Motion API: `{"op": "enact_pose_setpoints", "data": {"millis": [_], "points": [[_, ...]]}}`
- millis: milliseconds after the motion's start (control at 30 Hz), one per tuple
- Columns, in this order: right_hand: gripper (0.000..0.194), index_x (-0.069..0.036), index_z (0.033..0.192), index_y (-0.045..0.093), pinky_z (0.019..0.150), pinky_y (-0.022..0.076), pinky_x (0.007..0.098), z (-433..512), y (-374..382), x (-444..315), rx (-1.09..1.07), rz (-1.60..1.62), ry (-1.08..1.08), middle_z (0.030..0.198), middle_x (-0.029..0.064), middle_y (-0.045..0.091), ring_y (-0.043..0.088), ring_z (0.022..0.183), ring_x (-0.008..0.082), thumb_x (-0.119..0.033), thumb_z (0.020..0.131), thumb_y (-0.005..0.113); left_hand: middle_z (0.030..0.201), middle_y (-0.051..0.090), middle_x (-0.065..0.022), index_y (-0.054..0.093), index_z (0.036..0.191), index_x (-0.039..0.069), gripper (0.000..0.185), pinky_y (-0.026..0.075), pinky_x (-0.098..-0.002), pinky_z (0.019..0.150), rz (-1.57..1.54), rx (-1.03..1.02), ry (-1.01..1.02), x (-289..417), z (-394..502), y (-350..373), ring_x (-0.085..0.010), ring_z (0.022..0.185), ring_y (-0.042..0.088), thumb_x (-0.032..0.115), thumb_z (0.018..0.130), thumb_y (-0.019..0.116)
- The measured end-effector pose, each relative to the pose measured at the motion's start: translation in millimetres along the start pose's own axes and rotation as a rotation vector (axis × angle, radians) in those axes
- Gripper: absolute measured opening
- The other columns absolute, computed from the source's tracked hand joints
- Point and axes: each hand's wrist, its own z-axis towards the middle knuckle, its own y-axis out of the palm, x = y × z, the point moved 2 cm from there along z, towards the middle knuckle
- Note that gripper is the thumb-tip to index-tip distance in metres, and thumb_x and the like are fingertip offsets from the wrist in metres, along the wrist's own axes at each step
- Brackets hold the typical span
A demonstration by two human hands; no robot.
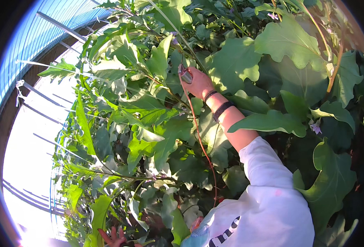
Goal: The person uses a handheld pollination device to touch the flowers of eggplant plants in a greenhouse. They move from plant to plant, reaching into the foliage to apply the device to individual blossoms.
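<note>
My right hand [199, 82] reaches up into the eggplant foliage, shut on a small silver metal tool [186, 76]. Its far end is lost among stems and leaves, so its exact kind does not show. From the tool a thin red cord [199, 136] hangs down toward my white shirt [273, 203]. Two dark bands circle my right wrist. At the bottom edge my left hand [115, 238] shows only in part, its fingers apart beside a long green eggplant leaf [97, 220]. The palm is cut off by the frame.
Broad eggplant leaves [234, 63] crowd around my arm, one lying across it. Purple flowers [316, 127] hang at the right. A pale support string [175, 29] slants down toward my right hand. Metal bars [61, 27] and a blue-tinted greenhouse cover [24, 52] stand at the left.
</note>
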Motion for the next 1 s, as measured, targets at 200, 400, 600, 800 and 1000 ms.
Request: {"op": "enact_pose_setpoints", "data": {"millis": [200,400,600,800,1000], "points": [[0.058,-0.006,0.131,0.052,0.073,0.0522,0.0298,-125,-15,-21,-0.014,0.524,-0.207,0.101,0.0042,0.066,0.062,0.075,0.0161,-0.01,0.08,0.078,0.148,0.038,-0.0301,0.052,0.105,0.003,0.047,0.03,-0.0567,0.115,-0.386,-0.404,-0.129,35,-41,42,-0.0448,0.14,0.039,0.035,0.082,0.076],[0.057,-0.001,0.126,0.053,0.098,0.0455,0.0507,-260,-20,-76,-0.336,0.863,-0.872,0.124,0.0185,0.061,0.061,0.115,0.039,-0.023,0.079,0.077,0.152,0.033,-0.0352,0.064,0.119,0.007,0.073,0.027,-0.0592,0.114,-0.926,-0.559,-0.305,37,-27,79,-0.0472,0.144,0.032,0.059,0.071,0.083],[0.075,-0.007,0.134,0.053,0.106,0.036,0.0564,-277,-26,-111,-0.656,0.547,-1.12,0.142,0.0155,0.049,0.043,0.136,0.0372,-0.037,0.072,0.083,0.142,0.047,-0.0338,0.06,0.126,-0.007,0.078,0.038,-0.0487,0.108,-1.249,-0.712,-0.496,44,-39,84,-0.0392,0.137,0.043,0.045,0.073,0.084],[0.058,-0.003,0.122,0.062,0.109,0.0369,0.0511,-139,-104,-94,-0.343,0.358,-1.0,0.13,0.0176,0.059,0.054,0.126,0.0369,-0.049,0.088,0.069,0.087,0.064,-0.0175,0.065,0.098,-0.01,0.06,0.058,-0.0431,0.077,-1.271,-0.51,-0.576,39,-44,69,-0.0334,0.084,0.069,0.039,0.07,0.084],[0.03,0.002,0.118,0.064,0.091,0.0519,0.0338,107,-125,-60,-0.23,0.781,-0.146,0.108,0.0114,0.071,0.068,0.103,0.0229,-0.02,0.1,0.056,0.084,0.062,-0.018,0.064,0.093,-0.008,0.057,0.058,-0.0344,0.067,-1.129,-0.386,-0.563,27,-55,52,-0.0267,0.076,0.068,0.038,0.07,0.086]]}}
